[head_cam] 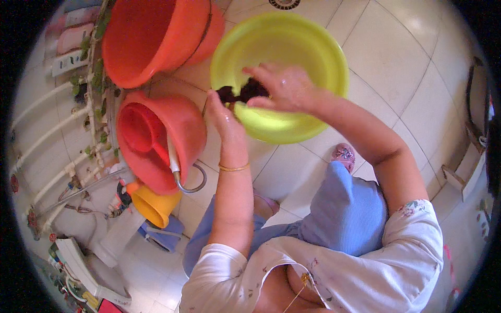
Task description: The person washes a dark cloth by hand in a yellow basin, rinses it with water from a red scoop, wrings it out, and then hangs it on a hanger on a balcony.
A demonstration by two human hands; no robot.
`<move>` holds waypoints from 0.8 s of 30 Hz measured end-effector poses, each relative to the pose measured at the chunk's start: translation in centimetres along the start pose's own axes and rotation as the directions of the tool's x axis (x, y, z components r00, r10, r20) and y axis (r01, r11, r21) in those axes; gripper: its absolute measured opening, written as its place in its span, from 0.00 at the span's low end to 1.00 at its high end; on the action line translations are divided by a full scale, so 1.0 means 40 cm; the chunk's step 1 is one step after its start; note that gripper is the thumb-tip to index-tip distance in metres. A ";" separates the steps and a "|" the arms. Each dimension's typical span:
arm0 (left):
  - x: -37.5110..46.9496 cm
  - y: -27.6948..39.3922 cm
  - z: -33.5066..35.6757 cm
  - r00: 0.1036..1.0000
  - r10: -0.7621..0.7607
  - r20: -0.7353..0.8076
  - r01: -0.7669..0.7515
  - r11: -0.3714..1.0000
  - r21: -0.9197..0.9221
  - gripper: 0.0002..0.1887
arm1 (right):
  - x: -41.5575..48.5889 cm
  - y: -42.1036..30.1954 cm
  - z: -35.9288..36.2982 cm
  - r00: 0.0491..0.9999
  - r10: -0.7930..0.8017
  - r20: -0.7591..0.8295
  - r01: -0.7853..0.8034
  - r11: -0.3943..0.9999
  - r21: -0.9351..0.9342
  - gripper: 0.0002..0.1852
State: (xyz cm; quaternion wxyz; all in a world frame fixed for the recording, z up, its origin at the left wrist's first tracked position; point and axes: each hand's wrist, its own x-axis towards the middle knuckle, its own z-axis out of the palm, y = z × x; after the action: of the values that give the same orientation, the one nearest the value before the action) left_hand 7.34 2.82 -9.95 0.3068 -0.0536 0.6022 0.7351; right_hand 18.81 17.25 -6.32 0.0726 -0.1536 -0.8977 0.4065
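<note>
A small, dark, wet-looking piece of cloth (252, 90) stretches between my two hands over the near left part of a yellow-green plastic basin (330, 51). My left hand (225, 117) holds its left end beside the basin's rim, and part of the cloth is hidden behind the fingers. On the right end, my right hand (287, 88) has the cloth between thumb and fingers; motion blurs the fingertips. The basin's inside is pale yellow, and whether it contains water is hard to tell.
To the left stand a large orange-red tub (137, 43) and a red bucket (184, 121) with a red dipper (137, 127) inside. A hooked metal handle (191, 189) hangs over the bucket's rim. Nearby are a yellow container (156, 205), wall pipes (51, 144) and a floor drain (284, 4).
</note>
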 end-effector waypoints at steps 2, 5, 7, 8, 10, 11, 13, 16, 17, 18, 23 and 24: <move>0.030 0.004 -0.029 0.980 0.150 -0.130 -0.132 0.982 0.137 0.17 | 0.002 0.048 -0.022 0.996 0.073 0.050 -0.058 0.966 -0.252 0.33; 0.030 -0.006 -0.032 0.999 0.043 0.007 -0.043 0.947 0.317 0.18 | 0.031 0.168 0.014 0.990 0.075 0.122 0.014 0.795 -0.607 0.40; 0.027 -0.037 -0.036 0.997 -0.074 0.009 0.067 0.936 0.346 0.19 | 0.056 0.231 0.075 0.998 -0.033 0.059 0.065 0.694 -0.717 0.45; 0.025 -0.054 -0.028 0.994 -0.107 -0.037 0.113 0.940 0.321 0.20 | 0.073 0.250 0.092 0.994 -0.047 0.098 0.099 0.766 -0.635 0.44; 0.038 -0.092 -0.038 0.980 -0.175 -0.099 0.195 0.947 0.256 0.21 | 0.094 0.255 0.129 0.965 0.025 0.260 0.165 0.716 -0.678 0.44; 0.054 -0.126 -0.061 0.971 -0.213 -0.108 0.232 0.948 0.220 0.22 | 0.105 0.259 0.154 0.941 0.065 0.333 0.199 0.686 -0.699 0.44; 0.072 -0.160 -0.090 0.938 -0.333 -0.099 0.343 0.932 0.115 0.24 | 0.118 0.274 0.199 0.958 -0.023 0.284 0.215 0.713 -0.667 0.29; 0.060 -0.150 -0.070 0.823 -0.561 -0.084 0.547 0.825 -0.144 0.25 | 0.105 0.155 0.150 0.986 -0.058 0.159 0.134 0.842 -0.523 0.14; 0.042 -0.126 -0.043 0.756 -0.643 -0.126 0.597 0.755 -0.270 0.26 | 0.089 0.111 0.132 0.993 -0.117 0.034 0.121 0.902 -0.416 0.12; 0.040 -0.121 -0.042 0.729 -0.684 -0.022 0.638 0.691 -0.341 0.27 | 0.074 0.061 0.104 0.986 -0.163 0.019 0.160 0.929 -0.335 0.13; -0.051 -0.017 0.027 0.877 -0.339 0.341 0.465 0.777 -0.423 0.26 | 0.010 -0.046 0.002 0.923 -0.274 0.270 0.196 0.939 0.283 0.20; -0.044 -0.098 -0.013 0.932 -0.114 0.343 0.194 0.958 -0.210 0.24 | 0.008 -0.049 -0.013 0.887 -0.291 0.358 0.134 0.905 0.404 0.21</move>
State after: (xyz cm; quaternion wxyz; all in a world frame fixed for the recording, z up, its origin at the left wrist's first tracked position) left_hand 10.64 1.99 -12.63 0.4509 -0.0151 0.4435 0.7745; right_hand 18.21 16.50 -4.53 -0.0448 0.0527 -0.8119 0.5797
